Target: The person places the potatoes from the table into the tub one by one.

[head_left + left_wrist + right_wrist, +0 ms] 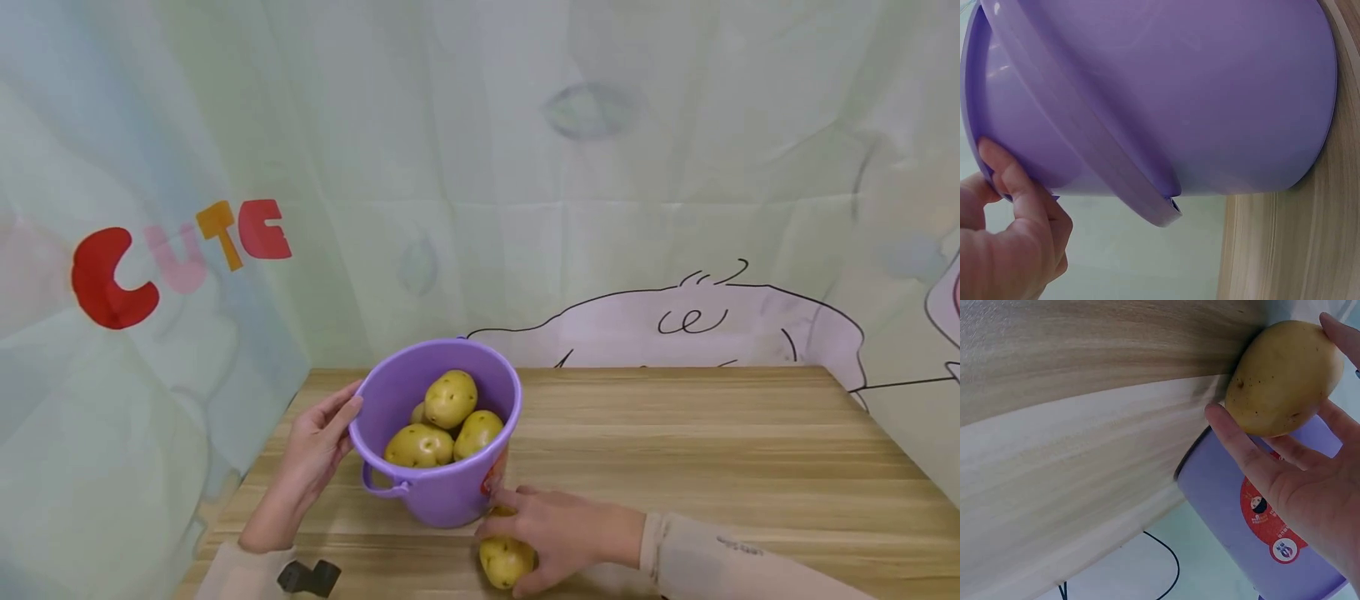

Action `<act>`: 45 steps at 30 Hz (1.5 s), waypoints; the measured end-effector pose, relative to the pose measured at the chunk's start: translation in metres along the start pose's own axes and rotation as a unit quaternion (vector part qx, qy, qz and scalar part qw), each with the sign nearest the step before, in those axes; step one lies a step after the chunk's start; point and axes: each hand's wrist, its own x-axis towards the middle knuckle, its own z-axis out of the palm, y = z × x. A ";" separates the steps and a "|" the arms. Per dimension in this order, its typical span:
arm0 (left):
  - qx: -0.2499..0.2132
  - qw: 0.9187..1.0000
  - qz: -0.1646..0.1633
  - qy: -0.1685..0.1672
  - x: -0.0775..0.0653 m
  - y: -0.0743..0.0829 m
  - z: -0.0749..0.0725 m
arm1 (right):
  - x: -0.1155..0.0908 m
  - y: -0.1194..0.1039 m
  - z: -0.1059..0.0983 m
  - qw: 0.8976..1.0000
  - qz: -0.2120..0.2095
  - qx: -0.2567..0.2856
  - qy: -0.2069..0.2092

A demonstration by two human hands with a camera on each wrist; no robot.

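Observation:
A purple bucket [450, 493] stands on the wooden table with several yellow potatoes [452, 399] inside. My left hand [318, 442] pinches the left side of its rim between thumb and fingers. The bucket's handle [1079, 125] hangs down along the outside in the left wrist view. Close to the bucket's front right side, one more potato [506, 560] lies on the tabletop. My right hand [555, 533] holds that potato, fingers on one side and thumb on the other, as the right wrist view [1316, 481] also shows.
The wooden table [697, 450] extends to the right and behind the bucket. A printed curtain [480, 167] with coloured letters and line drawings hangs along the table's back and left. A small black object [309, 577] sits at my left sleeve. The bucket carries a red sticker [1263, 509].

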 end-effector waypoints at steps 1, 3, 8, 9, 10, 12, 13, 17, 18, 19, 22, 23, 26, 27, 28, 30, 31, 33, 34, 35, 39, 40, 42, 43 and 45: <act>-0.001 1.000 0.001 0.000 0.000 0.000 0.000 | 0.000 0.000 0.001 1.000 -0.002 0.000 0.002; -0.001 1.000 0.002 -0.002 0.000 0.000 0.000 | 0.001 0.000 0.002 1.000 -0.003 0.004 0.003; -0.003 1.000 0.005 -0.003 0.001 -0.001 0.001 | 0.003 0.000 0.004 1.000 -0.003 0.016 0.005; -0.002 1.000 0.005 -0.003 0.002 -0.001 0.001 | 0.003 0.001 0.004 1.000 -0.003 0.018 0.007; -0.001 1.000 0.005 -0.003 0.002 -0.001 0.001 | 0.003 0.001 0.005 1.000 -0.004 0.019 0.009; 0.001 1.000 0.005 -0.004 0.002 -0.001 0.001 | 0.004 0.001 0.005 1.000 -0.003 0.025 0.011; 0.002 1.000 0.005 -0.004 0.002 -0.001 0.001 | 0.004 0.001 0.005 1.000 -0.003 0.026 0.013; 0.003 1.000 0.003 -0.003 0.002 0.000 0.001 | 0.004 0.002 0.005 0.999 -0.004 0.027 0.017; 0.002 1.000 0.002 -0.002 0.002 0.000 0.001 | 0.004 0.002 0.005 0.999 -0.004 0.027 0.016; 0.002 1.000 0.002 -0.001 0.002 0.000 0.001 | 0.004 0.002 0.006 0.999 -0.006 0.027 0.017; 0.000 1.000 0.001 0.001 0.002 -0.001 0.000 | 0.003 0.002 0.005 0.999 -0.007 0.031 0.014; -0.001 1.000 0.001 0.001 0.002 -0.001 0.000 | 0.003 0.003 0.005 0.999 -0.006 0.033 0.013; -0.002 1.000 0.001 0.002 0.001 -0.001 0.000 | 0.001 0.003 0.005 0.999 -0.009 0.034 0.013; -0.001 1.000 0.002 0.001 0.002 -0.001 0.000 | 0.001 0.004 0.004 0.999 -0.008 0.036 0.013; -0.001 1.000 0.002 0.001 0.002 -0.001 0.000 | 0.000 0.004 0.004 0.999 -0.009 0.037 0.014; 0.000 1.000 0.002 0.000 0.001 -0.001 0.000 | -0.001 0.004 0.004 0.999 -0.009 0.038 0.018; 0.000 1.000 0.001 -0.001 0.001 -0.001 0.000 | -0.002 0.005 0.004 0.999 -0.007 0.041 0.019; 0.000 1.000 0.002 -0.001 0.001 -0.001 0.000 | -0.004 0.006 0.004 0.999 -0.005 0.049 0.022; 0.000 1.000 0.003 -0.001 0.001 -0.001 0.000 | -0.005 0.007 0.004 0.998 -0.005 0.052 0.023; 0.000 1.000 0.003 0.000 0.001 -0.001 0.000 | -0.006 0.008 0.003 0.998 -0.004 0.057 0.023; 0.001 1.000 0.004 0.003 0.000 -0.001 0.000 | -0.010 0.010 0.000 0.997 0.005 0.069 0.020; 0.001 1.000 0.004 0.003 0.000 -0.001 0.000 | -0.011 0.010 -0.001 0.997 0.007 0.068 0.019; 0.000 1.000 0.004 0.003 0.000 0.000 0.000 | -0.013 0.010 -0.004 0.997 0.013 0.071 0.019; 0.000 1.000 0.004 0.002 0.000 0.000 0.000 | -0.013 0.010 -0.006 0.997 0.015 0.071 0.020; 0.000 1.000 0.004 0.002 0.000 0.000 0.000 | -0.015 0.011 -0.008 0.997 0.014 0.073 0.025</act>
